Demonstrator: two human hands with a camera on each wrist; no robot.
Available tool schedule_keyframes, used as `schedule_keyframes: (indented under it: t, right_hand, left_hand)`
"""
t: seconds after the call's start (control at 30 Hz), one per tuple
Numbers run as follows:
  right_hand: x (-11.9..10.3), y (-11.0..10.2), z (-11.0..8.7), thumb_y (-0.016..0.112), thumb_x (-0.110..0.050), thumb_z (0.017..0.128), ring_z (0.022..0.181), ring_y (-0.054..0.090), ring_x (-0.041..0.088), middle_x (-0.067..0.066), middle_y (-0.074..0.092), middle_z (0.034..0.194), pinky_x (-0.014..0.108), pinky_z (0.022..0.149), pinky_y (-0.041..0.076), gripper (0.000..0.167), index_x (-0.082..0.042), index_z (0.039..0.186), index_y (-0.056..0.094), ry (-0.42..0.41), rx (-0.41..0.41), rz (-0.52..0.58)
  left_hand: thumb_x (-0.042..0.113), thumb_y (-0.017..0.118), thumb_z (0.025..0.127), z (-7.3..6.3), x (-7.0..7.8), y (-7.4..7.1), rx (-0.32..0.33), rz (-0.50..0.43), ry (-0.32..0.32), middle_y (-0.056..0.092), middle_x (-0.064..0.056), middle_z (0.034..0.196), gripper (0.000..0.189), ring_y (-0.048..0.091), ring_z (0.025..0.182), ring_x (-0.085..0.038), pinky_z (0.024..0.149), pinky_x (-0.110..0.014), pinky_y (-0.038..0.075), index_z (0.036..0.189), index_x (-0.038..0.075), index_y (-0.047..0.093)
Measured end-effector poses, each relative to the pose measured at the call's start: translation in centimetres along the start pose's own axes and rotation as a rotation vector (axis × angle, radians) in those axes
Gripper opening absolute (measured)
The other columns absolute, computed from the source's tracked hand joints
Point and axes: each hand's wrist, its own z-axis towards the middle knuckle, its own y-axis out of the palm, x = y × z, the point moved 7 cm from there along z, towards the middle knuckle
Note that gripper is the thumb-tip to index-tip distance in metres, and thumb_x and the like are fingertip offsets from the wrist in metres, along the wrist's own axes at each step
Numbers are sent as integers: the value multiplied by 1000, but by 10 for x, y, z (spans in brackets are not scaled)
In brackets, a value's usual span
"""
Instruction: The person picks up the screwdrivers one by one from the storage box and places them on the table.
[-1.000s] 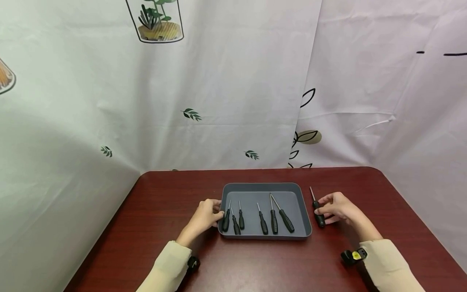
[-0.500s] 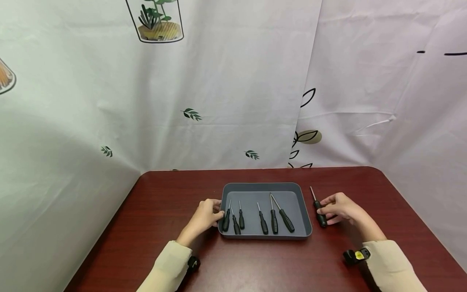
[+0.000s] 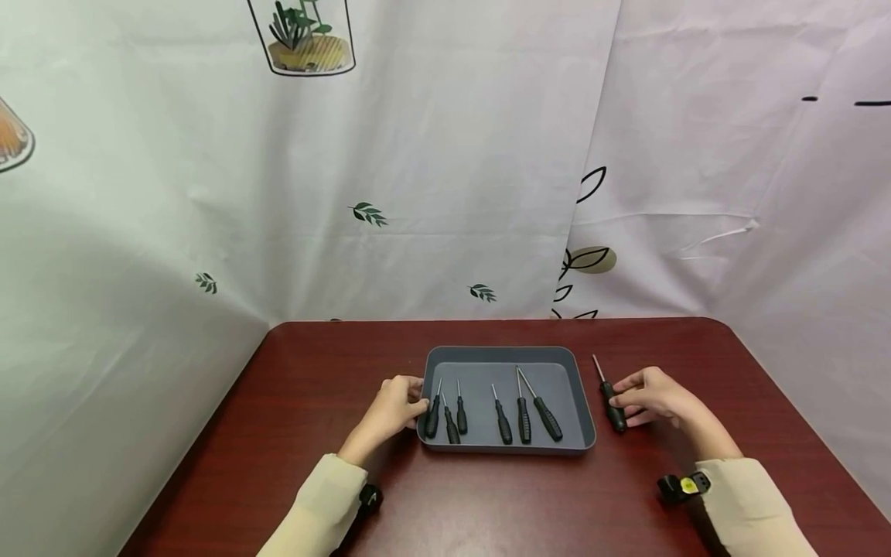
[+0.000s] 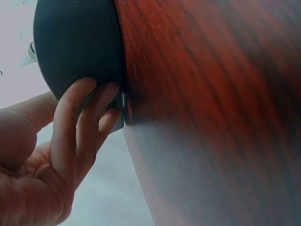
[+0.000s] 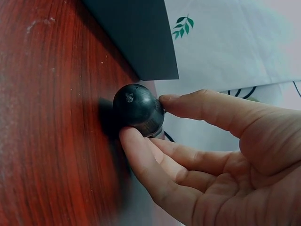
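A grey rectangular tray (image 3: 487, 449) stands on the table with several black-handled screwdrivers in it, grouped at its left and right. My left hand (image 3: 391, 404) grips the tray's left wall, thumb over the rim; in the left wrist view its fingers (image 4: 66, 127) lie against the tray's outer side (image 4: 80, 42). To the right of the tray, my right hand (image 3: 650, 398) pinches the black handle of another screwdriver (image 3: 612, 410), whose metal shaft points away toward the back. Seen from the right wrist, the rounded handle end (image 5: 134, 103) sits between thumb and fingers, close over the table.
The dark red wooden table (image 3: 313, 363) has rounded back corners. White printed cloth (image 3: 431, 155) hangs behind and along both sides. Inside the tray, one screwdriver (image 3: 546, 418) leans so its tip meets that of its neighbour (image 3: 524, 422).
My right hand has shifted slightly to the right with the screwdriver, away from the tray. The left hand stays at the tray's wall. The head view has shifted a little.
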Motion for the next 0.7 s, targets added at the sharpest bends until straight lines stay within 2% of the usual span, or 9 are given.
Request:
schedule_keyframes:
  t: [0.37, 0.7]
  right_hand:
    - [-1, -4, 0, 73, -5, 88, 72, 69, 23, 14, 65, 88, 38, 67, 63, 52, 29, 120, 49, 5, 15, -25]
    - [-7, -10, -2, 71, -7, 92, 73, 71, 25, 14, 68, 89, 39, 68, 63, 50, 29, 120, 49, 6, 95, -41]
  left_hand:
    - [-5, 68, 91, 0, 0, 0, -7, -12, -7, 69, -21, 97, 42, 71, 72, -25, 52, -31, 60, 129, -17, 56]
    - [-4, 67, 91, -1, 0, 0, -11, -8, -2, 69, -21, 97, 41, 71, 70, -24, 52, -31, 60, 128, -17, 57]
